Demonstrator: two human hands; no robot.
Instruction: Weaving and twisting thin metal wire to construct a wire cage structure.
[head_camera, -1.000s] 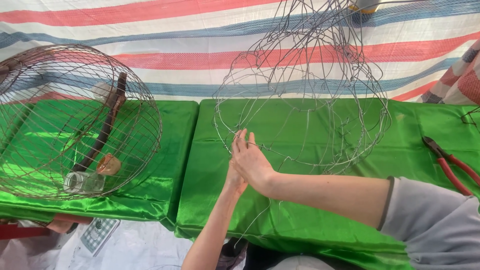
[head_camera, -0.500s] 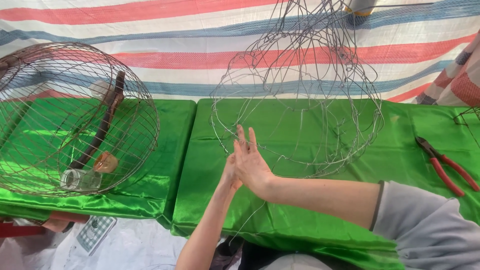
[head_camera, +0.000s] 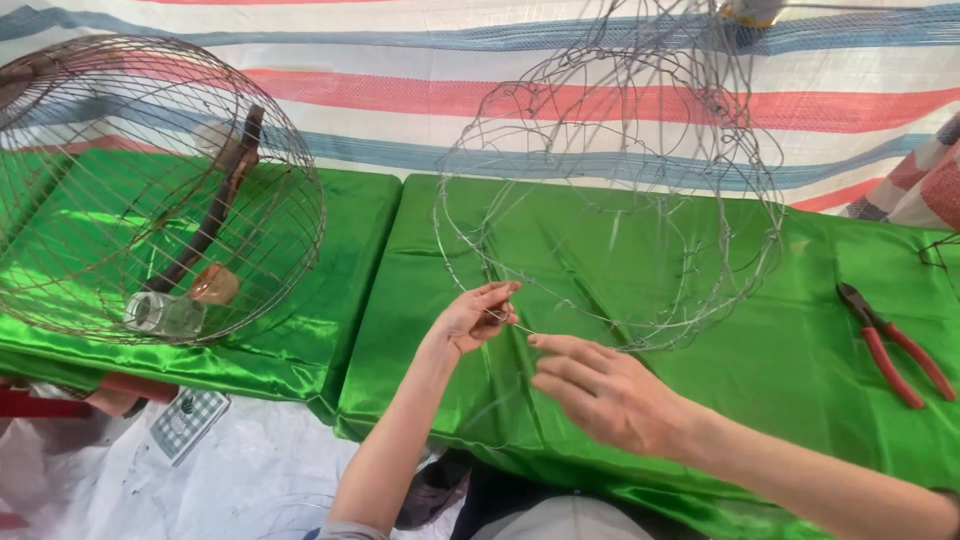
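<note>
Wire frame (head_camera: 610, 200) on green cloth (head_camera: 800, 370), strand between left hand (head_camera: 475, 318) fingertips

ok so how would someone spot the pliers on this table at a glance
Start at the green satin cloth over the tables and go to its far right side, past the unfinished wire frame. The pliers lie flat there, the only red-handled tool among bare wire.

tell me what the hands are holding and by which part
The left hand pinches a thin wire strand at the lower edge of the wire frame. The right hand is open beside it, holding nothing.
</note>
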